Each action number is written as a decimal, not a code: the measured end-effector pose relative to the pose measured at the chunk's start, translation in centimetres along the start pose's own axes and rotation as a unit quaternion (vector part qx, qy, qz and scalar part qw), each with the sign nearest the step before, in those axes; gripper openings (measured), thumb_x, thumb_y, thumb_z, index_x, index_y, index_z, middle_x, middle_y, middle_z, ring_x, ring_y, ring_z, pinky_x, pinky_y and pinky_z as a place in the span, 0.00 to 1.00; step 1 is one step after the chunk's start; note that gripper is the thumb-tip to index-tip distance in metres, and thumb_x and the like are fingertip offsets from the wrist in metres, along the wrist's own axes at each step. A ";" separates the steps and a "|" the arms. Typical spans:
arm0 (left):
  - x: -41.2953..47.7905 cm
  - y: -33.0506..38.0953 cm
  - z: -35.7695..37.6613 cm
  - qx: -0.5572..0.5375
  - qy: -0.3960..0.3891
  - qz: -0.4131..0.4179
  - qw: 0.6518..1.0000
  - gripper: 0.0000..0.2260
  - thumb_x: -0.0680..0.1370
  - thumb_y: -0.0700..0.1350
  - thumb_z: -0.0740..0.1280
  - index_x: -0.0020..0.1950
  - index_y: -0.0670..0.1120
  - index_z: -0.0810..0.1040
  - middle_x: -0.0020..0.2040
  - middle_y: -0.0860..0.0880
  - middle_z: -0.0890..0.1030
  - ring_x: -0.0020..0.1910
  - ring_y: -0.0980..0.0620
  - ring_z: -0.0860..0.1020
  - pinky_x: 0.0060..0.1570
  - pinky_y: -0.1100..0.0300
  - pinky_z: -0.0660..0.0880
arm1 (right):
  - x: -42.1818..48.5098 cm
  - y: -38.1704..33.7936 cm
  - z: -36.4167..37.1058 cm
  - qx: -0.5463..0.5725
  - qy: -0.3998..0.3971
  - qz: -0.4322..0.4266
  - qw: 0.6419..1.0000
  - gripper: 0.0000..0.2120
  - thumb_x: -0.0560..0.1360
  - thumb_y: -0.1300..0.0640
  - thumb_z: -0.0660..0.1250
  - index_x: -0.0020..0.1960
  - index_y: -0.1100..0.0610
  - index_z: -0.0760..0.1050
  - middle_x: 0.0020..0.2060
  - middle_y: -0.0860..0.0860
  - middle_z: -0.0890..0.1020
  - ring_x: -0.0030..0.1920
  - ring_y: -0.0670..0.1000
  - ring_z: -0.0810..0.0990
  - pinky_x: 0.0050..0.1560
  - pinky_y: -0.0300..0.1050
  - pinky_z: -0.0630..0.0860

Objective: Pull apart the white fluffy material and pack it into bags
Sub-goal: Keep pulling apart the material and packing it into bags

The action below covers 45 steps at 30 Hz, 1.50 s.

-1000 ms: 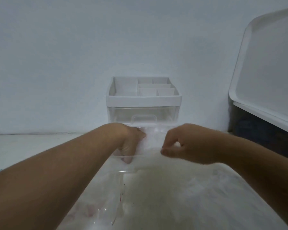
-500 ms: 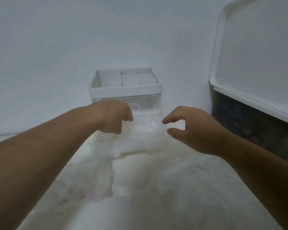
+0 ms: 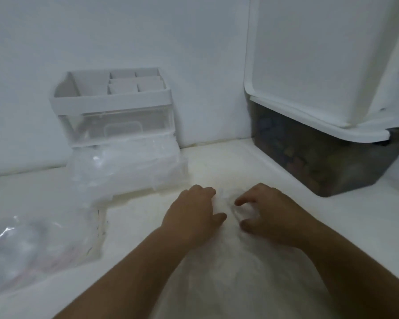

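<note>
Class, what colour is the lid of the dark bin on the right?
The lid is white, head view.

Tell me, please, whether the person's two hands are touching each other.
Apart. The head view shows a strip of white fluffy material plainly visible between the left hand and the right hand, from fingertips down to thumbs.
</note>
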<state>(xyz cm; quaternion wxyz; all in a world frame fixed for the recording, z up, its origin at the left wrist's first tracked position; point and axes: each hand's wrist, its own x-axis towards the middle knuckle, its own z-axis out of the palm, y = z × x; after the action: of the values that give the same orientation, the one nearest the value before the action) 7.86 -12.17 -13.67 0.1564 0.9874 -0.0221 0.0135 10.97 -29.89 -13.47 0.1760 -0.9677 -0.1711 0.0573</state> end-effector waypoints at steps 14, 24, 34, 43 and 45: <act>-0.8 -0.3 2.5 -0.270 0.201 -0.030 0.941 0.24 0.72 0.34 0.71 0.63 0.56 0.77 0.37 0.57 0.79 0.42 0.63 0.77 0.41 0.76 0.70 | 0.7 1.5 -0.4 0.141 0.157 0.020 0.977 0.23 0.74 0.59 0.74 0.67 0.51 0.76 0.56 0.46 0.81 0.50 0.40 0.76 0.63 0.39 0.71; -0.4 -0.9 2.2 -0.292 0.208 0.016 0.933 0.08 0.77 0.47 0.71 0.37 0.48 0.80 0.30 0.53 0.77 0.32 0.55 0.74 0.36 0.55 0.73 | 0.4 1.6 -0.6 0.185 0.221 -0.036 0.957 0.05 0.73 0.54 0.74 0.49 0.50 0.83 0.42 0.42 0.83 0.44 0.41 0.80 0.49 0.35 0.76; -0.7 -0.2 1.2 -0.324 0.259 -0.011 0.910 0.15 0.74 0.45 0.74 0.59 0.53 0.80 0.49 0.58 0.80 0.44 0.59 0.80 0.46 0.57 0.80 | 0.4 2.3 -0.9 0.213 0.237 0.002 0.948 0.05 0.71 0.58 0.76 0.45 0.49 0.84 0.36 0.38 0.83 0.38 0.38 0.81 0.42 0.31 0.75; -1.2 0.7 0.6 -0.199 0.346 0.037 0.916 0.07 0.71 0.44 0.77 0.41 0.49 0.80 0.43 0.55 0.76 0.44 0.54 0.75 0.45 0.71 0.69 | -0.1 1.2 -1.0 0.203 0.273 -0.064 0.938 0.06 0.70 0.58 0.77 0.45 0.50 0.83 0.42 0.43 0.83 0.43 0.41 0.81 0.49 0.32 0.76; -1.1 0.6 0.2 -0.199 0.356 0.041 0.912 0.06 0.72 0.43 0.76 0.41 0.48 0.80 0.43 0.54 0.76 0.43 0.54 0.75 0.45 0.72 0.67 | -0.3 1.1 -1.1 0.192 0.288 -0.068 0.936 0.05 0.71 0.57 0.77 0.45 0.51 0.83 0.44 0.43 0.82 0.45 0.41 0.81 0.51 0.31 0.76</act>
<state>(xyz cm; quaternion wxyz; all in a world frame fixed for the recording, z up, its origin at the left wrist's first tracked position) 6.78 -12.74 -13.69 0.3466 0.8638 -0.0076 0.3657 11.25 -31.33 -12.88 0.4035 -0.8766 -0.1642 -0.2045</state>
